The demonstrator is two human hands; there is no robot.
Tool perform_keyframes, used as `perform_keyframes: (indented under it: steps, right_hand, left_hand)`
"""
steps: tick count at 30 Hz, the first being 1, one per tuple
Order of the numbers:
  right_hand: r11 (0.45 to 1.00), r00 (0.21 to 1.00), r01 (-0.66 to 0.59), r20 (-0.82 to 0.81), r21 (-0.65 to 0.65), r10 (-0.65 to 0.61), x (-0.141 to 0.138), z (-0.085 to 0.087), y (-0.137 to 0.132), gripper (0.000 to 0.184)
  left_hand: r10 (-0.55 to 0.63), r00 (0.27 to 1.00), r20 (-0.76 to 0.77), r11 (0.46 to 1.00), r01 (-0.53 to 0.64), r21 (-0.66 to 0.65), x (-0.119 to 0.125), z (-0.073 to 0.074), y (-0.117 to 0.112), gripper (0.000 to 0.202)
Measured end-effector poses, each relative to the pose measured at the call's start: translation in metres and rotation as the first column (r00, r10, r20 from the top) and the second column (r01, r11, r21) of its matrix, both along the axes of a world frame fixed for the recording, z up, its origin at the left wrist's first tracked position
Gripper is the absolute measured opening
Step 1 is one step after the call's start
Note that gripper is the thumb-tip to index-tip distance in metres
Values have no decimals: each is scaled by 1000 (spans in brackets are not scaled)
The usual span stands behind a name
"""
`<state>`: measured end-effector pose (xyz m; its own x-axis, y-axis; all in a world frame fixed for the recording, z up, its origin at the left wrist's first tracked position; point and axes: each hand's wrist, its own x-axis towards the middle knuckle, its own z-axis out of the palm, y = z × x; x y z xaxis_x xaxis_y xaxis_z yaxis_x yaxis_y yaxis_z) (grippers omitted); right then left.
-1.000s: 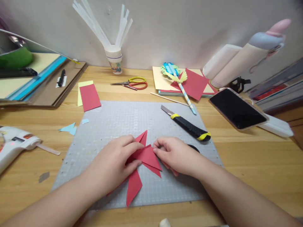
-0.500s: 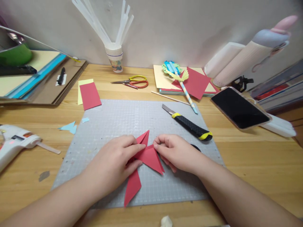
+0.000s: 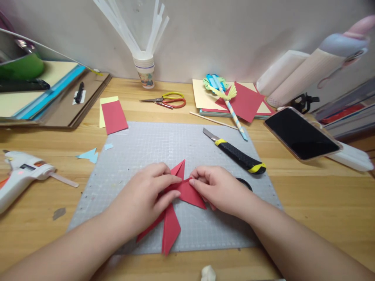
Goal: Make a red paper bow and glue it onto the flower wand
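A folded red paper piece [image 3: 190, 194] with several pointed flaps lies over the grey cutting mat [image 3: 137, 146]. My left hand [image 3: 156, 191] is closed on its middle, thumb and fingers pinching the folds. With thumb and index finger, my right hand [image 3: 209, 185] pinches the upper edge of the right flap. One flap points up between the hands, and two more reach down below my left hand, which hides part of the paper. Behind my right hand a dark ring [image 3: 245, 183] is partly covered. The utility knife [image 3: 240, 156] lies on the mat beyond it, blade out.
At the left lie a hot glue gun [image 3: 26, 171] and light blue paper scraps [image 3: 89, 155]. Red paper [image 3: 115, 117], scissors [image 3: 166, 100] and a paper cup [image 3: 145, 74] stand or lie behind the mat. A striped paper flower stem [image 3: 234, 117] and a phone [image 3: 303, 132] are at right.
The red paper has turned slightly; its lower flap has shifted right and another shows beneath my left hand. The right flap's tip has moved up and right. The view has shifted slightly.
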<state>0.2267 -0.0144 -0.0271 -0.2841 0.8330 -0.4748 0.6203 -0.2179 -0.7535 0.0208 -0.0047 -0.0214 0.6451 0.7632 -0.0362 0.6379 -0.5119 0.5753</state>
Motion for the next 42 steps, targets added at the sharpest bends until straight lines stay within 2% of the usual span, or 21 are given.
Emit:
perform_keyframes:
  steps: [4, 9, 13, 17, 27, 31, 42]
  right_hand:
    - [974, 997, -26, 80, 226, 8, -4, 0, 0, 17]
    - [907, 994, -45, 106, 419, 0, -9, 3, 2, 13]
    - [938, 993, -21, 116, 347, -21, -12, 1, 2, 13]
    - [948, 988, 17, 142, 319, -65, -14, -1, 2, 16]
    - [948, 995, 8, 95, 317, -40, -11, -3, 1, 17]
    - [939, 999, 8, 48, 345, -26, -10, -5, 0, 19]
    - [928, 1000, 17, -7, 373, -15, -10, -9, 0, 17]
  left_hand:
    - [130, 990, 47, 988, -133, 74, -3, 2, 6, 16]
    - [156, 988, 15, 987, -157, 46, -8, -2, 12, 18]
    - [188, 982, -2, 982, -188, 26, -8, -6, 11, 22]
    - [119, 993, 7, 992, -119, 37, -5, -5, 10, 16]
    - [12, 996, 85, 997, -19, 79, -7, -17, 10, 37]
    - [11, 998, 61, 993, -18, 120, -5, -19, 8, 33]
    - [4, 998, 57, 993, -11, 115, -1, -19, 9, 33]
